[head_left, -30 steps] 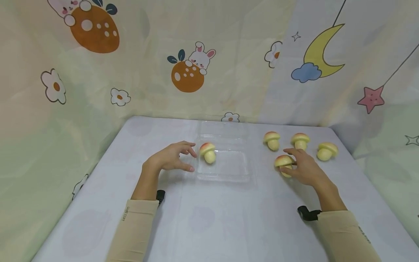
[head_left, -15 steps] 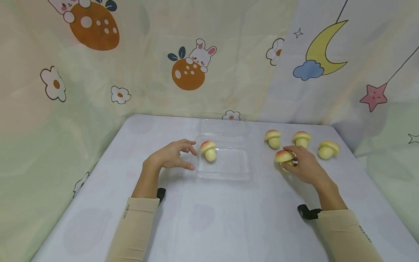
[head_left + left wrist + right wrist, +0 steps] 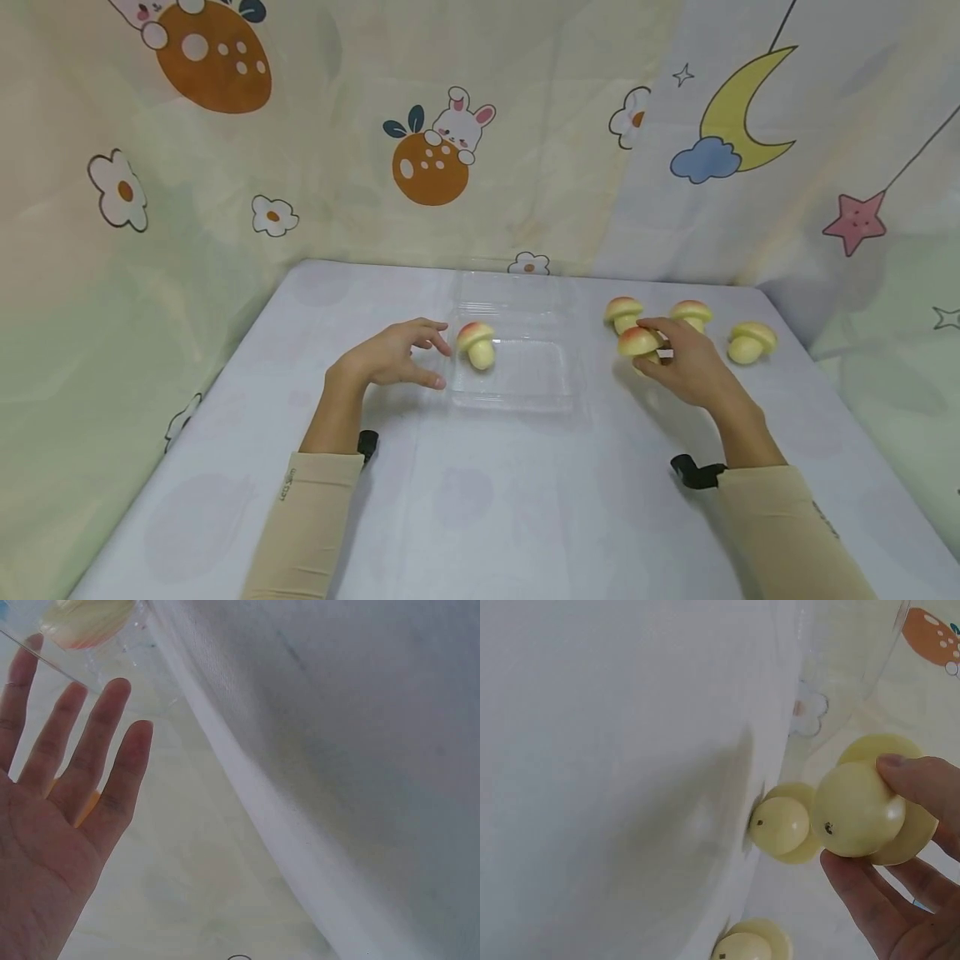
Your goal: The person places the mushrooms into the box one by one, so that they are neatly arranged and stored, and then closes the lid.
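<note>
The fingers (image 3: 922,780) of the right hand (image 3: 690,362) grasp the held mushroom (image 3: 636,342), with the thumb on one side and the other fingers opposite. The stem end faces the right wrist camera. This grip probably steadies the piece where cap and stem meet, the cap serving as a stop against slipping. The held mushroom appears raised above the desk (image 3: 465,500), to the right of the container and in front of the other loose pieces.

The left hand (image 3: 386,356) grasps nothing: its fingers are spread and slightly bent, just beside the left side of the transparent container (image 3: 525,375). Contact with the wall cannot be confirmed. The position would suit bracing the light plastic, should it shift.

The container's lid (image 3: 510,292) is folded back, away from the person, leaving the tray accessible from above. The boxed mushroom (image 3: 477,346) lies at the left end of the tray, stem toward the person; this placement leaves the right portion of the tray free.

Three pieces rest on the desk at the right: the leftmost mushroom (image 3: 622,310), the middle mushroom (image 3: 692,312) and the rightmost mushroom (image 3: 752,342). Their spacing presumably gives the fingers room around each. A printed cloth (image 3: 540,183) hangs behind the desk.
</note>
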`<state>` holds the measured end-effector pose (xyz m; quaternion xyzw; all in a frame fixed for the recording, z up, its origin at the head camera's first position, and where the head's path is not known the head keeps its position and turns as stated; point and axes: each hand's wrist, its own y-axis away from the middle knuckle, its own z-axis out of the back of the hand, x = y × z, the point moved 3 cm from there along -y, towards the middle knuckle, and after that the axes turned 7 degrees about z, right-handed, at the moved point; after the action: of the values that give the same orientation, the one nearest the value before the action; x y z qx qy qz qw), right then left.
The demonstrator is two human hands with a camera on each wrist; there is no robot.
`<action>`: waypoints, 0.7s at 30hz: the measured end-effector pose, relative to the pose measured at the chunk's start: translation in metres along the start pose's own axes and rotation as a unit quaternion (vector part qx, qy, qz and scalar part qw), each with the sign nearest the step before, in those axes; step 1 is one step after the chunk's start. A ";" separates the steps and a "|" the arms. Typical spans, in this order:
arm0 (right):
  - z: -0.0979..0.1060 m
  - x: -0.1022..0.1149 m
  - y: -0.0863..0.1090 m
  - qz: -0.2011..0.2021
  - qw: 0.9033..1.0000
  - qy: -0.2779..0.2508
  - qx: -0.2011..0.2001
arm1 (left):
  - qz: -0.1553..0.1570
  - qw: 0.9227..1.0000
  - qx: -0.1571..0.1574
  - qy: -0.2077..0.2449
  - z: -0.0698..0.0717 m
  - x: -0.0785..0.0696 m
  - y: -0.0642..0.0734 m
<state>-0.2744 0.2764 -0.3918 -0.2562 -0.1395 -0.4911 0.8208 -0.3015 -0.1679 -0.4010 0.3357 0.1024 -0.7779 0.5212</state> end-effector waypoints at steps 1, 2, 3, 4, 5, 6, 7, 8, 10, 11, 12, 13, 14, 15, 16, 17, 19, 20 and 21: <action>0.000 0.002 -0.002 0.002 1.000 -0.004 -0.001 | 0.000 1.000 -0.001 0.000 0.000 0.000 0.000; -0.001 0.004 -0.003 0.004 1.000 -0.009 -0.003 | -0.001 1.000 -0.001 0.000 0.000 0.000 0.001; -0.001 0.006 -0.004 0.006 1.000 -0.014 -0.006 | -0.002 1.000 -0.001 0.000 0.000 0.000 0.001; -0.001 0.008 -0.006 0.006 1.000 -0.020 -0.009 | -0.003 1.000 -0.001 0.000 0.001 0.001 0.001; -0.002 0.010 -0.008 0.008 1.000 -0.025 -0.013 | -0.003 1.000 -0.001 0.001 0.001 0.001 0.001; -0.002 0.013 -0.010 0.012 0.999 -0.029 -0.017 | -0.002 1.000 -0.001 0.002 0.001 0.002 0.002; -0.002 0.015 -0.011 0.013 0.999 -0.035 -0.021 | 0.001 1.000 0.000 0.004 0.000 0.002 0.001; -0.002 0.017 -0.013 0.016 0.999 -0.041 -0.025 | 0.003 1.000 0.001 0.003 0.000 0.002 0.002; -0.003 0.023 -0.017 0.025 0.998 -0.050 -0.033 | 0.008 1.000 0.001 0.002 0.000 0.001 0.002; -0.003 0.025 -0.019 0.031 0.997 -0.055 -0.038 | 0.009 1.000 0.001 0.002 0.001 0.001 0.003; -0.004 0.028 -0.022 0.038 0.997 -0.059 -0.044 | 0.009 1.000 0.001 0.002 0.001 0.000 0.003; -0.004 0.030 -0.024 0.042 0.996 -0.064 -0.051 | 0.009 1.000 0.001 0.002 0.001 0.000 0.003; -0.004 0.032 -0.026 0.044 0.995 -0.070 -0.061 | 0.006 1.000 0.001 0.002 0.001 0.000 0.003; -0.004 0.033 -0.028 0.046 0.994 -0.077 -0.070 | 0.004 1.000 0.001 0.002 0.000 0.000 0.002; -0.005 0.034 -0.030 0.044 0.992 -0.083 -0.079 | 0.002 1.000 0.001 0.001 0.000 0.000 0.002; -0.005 0.035 -0.032 0.040 0.992 -0.089 -0.084 | 0.000 1.000 0.001 0.002 0.000 0.000 0.001; -0.007 0.037 -0.035 0.030 0.991 -0.102 -0.086 | -0.002 1.000 0.002 0.002 -0.001 0.000 0.000; -0.008 0.038 -0.037 0.024 0.990 -0.109 -0.084 | -0.004 1.000 0.002 0.002 -0.001 0.000 0.000; -0.009 0.039 -0.039 0.020 0.990 -0.112 -0.082 | -0.003 1.000 0.002 0.002 -0.001 0.000 0.000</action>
<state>-0.2900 0.2273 -0.3698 -0.3789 -0.1847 -0.4522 0.7860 -0.3012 -0.1673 -0.4024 0.3383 0.1028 -0.7792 0.5175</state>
